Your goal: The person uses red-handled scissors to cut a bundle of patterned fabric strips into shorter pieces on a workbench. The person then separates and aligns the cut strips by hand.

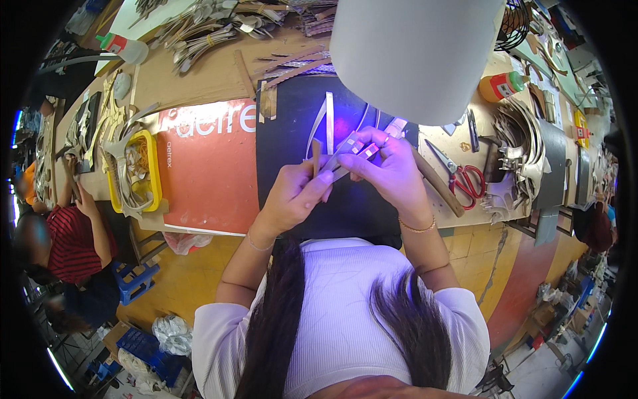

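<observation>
Both my hands hold a narrow strap with pale shiny pieces (pixel 351 141) under violet light. My left hand (pixel 292 193) is closed, thumb and fingers pinching the strap's near end. A tan strip (pixel 317 157) sticks up from that same hand. My right hand (pixel 395 174) is closed too, its thumb pressed on the strap and its fingers curled behind. The strap's exact kind is hard to tell, as the fingers cover part of it. Beyond my hands a looped white strap (pixel 329 123) stands on the black mat (pixel 282 143).
A large white lamp-like cylinder (pixel 415 53) hangs just past my hands. To the right are red-handled scissors (pixel 458 174), a wooden-handled tool (pixel 437 183), stacked straps (pixel 528 143) and a glue bottle (pixel 503 86). On the left stand a yellow basket (pixel 158 174) and another bottle (pixel 126 48). A co-worker (pixel 73 233) sits far left.
</observation>
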A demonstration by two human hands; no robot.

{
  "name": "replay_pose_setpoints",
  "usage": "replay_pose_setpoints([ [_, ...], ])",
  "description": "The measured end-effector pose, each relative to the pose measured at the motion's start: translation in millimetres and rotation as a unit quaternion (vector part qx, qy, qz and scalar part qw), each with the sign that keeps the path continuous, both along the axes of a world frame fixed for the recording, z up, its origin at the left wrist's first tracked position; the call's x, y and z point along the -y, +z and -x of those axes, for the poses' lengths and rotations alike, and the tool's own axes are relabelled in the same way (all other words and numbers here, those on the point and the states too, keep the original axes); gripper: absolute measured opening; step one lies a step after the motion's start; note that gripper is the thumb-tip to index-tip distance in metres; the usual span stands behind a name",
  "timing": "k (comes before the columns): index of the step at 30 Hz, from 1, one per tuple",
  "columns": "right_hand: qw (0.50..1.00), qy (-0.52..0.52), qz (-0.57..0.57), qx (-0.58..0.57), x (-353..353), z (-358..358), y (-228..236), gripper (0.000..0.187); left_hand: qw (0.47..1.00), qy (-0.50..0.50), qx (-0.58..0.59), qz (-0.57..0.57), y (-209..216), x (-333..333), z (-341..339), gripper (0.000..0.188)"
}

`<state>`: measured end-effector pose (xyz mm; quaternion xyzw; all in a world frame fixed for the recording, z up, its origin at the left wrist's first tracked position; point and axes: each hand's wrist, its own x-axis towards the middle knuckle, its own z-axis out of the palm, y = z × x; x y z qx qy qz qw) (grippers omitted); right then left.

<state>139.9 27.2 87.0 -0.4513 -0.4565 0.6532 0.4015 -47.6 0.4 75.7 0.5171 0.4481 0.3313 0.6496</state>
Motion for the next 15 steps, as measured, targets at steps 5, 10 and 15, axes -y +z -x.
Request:
replay_pose_setpoints([
  [5,0.999,0.018,0.005,0.044,-3,0,-1,0.026,0.998,-0.029,-0.036,0.047,3,-2,-2,0.033],
  [10,0.999,-0.022,0.024,-0.008,-4,-3,3,0.018,0.983,0.068,0.147,0.081,-2,-3,-4,0.036],
  [15,0.994,-0.072,0.059,-0.062,-13,-24,1,0.019,0.984,0.088,0.122,0.096,-6,-13,20,0.035],
])
